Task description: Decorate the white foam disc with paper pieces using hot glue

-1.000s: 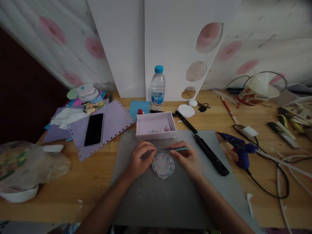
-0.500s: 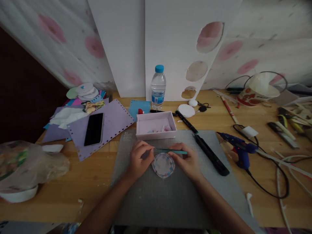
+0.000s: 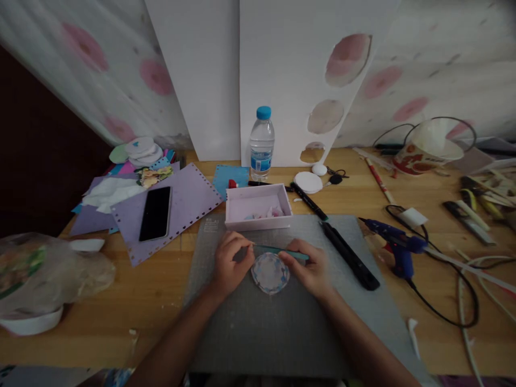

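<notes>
My right hand [image 3: 308, 266] grips a thin teal tool [image 3: 288, 252], which looks like tweezers, with its narrow tip pointing left. That tip meets the pinched fingertips of my left hand [image 3: 233, 260]; whatever they pinch is too small to make out. Just below the tool, between my hands, a round clear piece with blue and pale spots round its rim [image 3: 270, 273] lies on the grey cutting mat [image 3: 258, 333]. Behind my hands stands an open pale pink box [image 3: 258, 222] with small pink and bluish bits inside.
A water bottle [image 3: 262, 145] stands behind the box. To the right lie a black cutter-like tool [image 3: 350, 257], a blue glue gun [image 3: 397, 242] and its cable. A phone [image 3: 155, 214] rests on purple paper [image 3: 189, 199] at left, beyond a plastic bag [image 3: 84, 271].
The teal tool has tilted slightly, and the fingers of my right hand have shifted a little along it. My left hand has hardly moved.
</notes>
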Demonstrator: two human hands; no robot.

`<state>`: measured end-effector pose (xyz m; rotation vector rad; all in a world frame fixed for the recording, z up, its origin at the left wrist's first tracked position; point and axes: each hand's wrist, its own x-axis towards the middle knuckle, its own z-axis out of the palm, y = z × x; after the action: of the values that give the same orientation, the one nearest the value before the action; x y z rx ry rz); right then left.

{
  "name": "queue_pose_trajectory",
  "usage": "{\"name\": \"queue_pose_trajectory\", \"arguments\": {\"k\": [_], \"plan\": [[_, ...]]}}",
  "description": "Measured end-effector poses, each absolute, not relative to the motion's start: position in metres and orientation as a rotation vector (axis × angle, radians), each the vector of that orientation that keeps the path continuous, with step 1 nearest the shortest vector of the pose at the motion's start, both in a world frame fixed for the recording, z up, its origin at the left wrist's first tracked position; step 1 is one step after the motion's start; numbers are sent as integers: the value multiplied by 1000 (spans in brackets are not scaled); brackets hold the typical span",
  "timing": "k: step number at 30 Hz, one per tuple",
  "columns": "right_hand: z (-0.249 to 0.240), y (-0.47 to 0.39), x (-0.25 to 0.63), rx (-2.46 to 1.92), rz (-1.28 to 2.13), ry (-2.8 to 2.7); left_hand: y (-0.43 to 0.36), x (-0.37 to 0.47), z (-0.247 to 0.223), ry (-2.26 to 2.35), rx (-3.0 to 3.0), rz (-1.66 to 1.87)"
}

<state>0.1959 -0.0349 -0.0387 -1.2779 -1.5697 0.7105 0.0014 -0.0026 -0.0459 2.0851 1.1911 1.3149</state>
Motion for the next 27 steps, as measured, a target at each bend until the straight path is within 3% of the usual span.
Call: {"name": "queue_pose_trajectory", "arguments": {"k": [10, 14, 21, 27], "plan": [[-37, -37, 195, -1254, 899, -1459, -6, 5, -44, 1230, 2154, 1288], [-42, -34, 197, -1184, 1142, -1124, -7, 4, -41, 1201, 2175, 1277], [-48, -17, 225, -883, 1235, -514, 2, -17, -28, 1322, 1909, 1346], [-49, -15, 221, -739, 1475, -409, -1, -14, -19, 1328, 1912, 1090]]}}
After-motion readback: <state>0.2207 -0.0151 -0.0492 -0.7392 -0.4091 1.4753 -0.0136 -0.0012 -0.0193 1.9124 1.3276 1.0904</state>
